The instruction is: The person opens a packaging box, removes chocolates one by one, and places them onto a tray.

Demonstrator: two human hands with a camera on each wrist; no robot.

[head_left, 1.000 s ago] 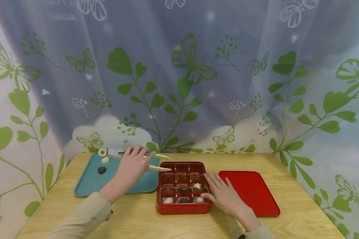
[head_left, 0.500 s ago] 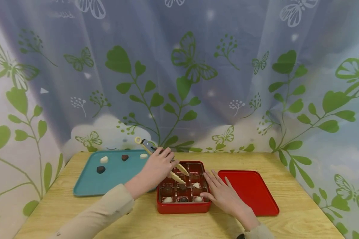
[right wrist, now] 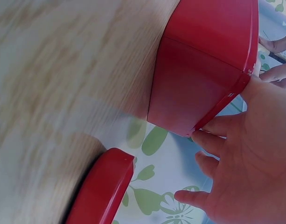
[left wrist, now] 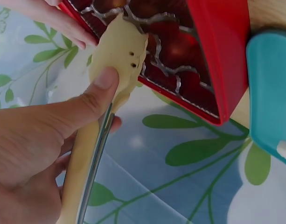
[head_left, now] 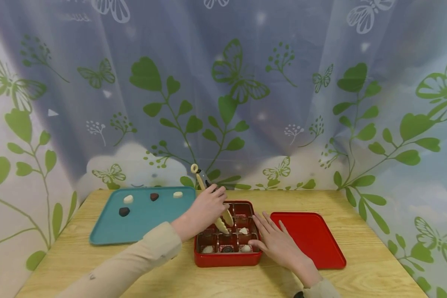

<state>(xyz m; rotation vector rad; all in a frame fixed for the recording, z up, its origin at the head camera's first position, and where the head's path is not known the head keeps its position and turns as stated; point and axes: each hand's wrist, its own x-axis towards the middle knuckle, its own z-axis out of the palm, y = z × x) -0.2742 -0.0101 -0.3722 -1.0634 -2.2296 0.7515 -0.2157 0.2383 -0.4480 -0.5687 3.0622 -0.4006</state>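
Observation:
My left hand (head_left: pixel 205 209) grips a pair of cream and metal tongs (head_left: pixel 223 225), thumb pressed on one arm in the left wrist view. The tong tips point down into the middle of the red divided box (head_left: pixel 227 260); whether they pinch anything is hidden. Flat along the box's right rim rests my right hand (head_left: pixel 279 242), its fingers extended in the right wrist view. The front row of the box holds a white chocolate (head_left: pixel 207 249), a dark chocolate (head_left: pixel 227 249) and another white chocolate (head_left: pixel 246 248). A white piece (head_left: pixel 243 231) sits behind, at right.
On the left, a teal tray (head_left: pixel 145 227) bears several chocolates, among them a dark one (head_left: pixel 124 212) and a brown one (head_left: pixel 154 197). A red lid (head_left: pixel 313 240) lies to the right of the box. A patterned curtain (head_left: pixel 216 103) hangs behind the wooden table (head_left: pixel 290 285).
My left hand has carried the tongs rightward from over the tray and lowered their tips into the box. The tongs stand steeper, tips closer together. My right hand has stayed at the rim.

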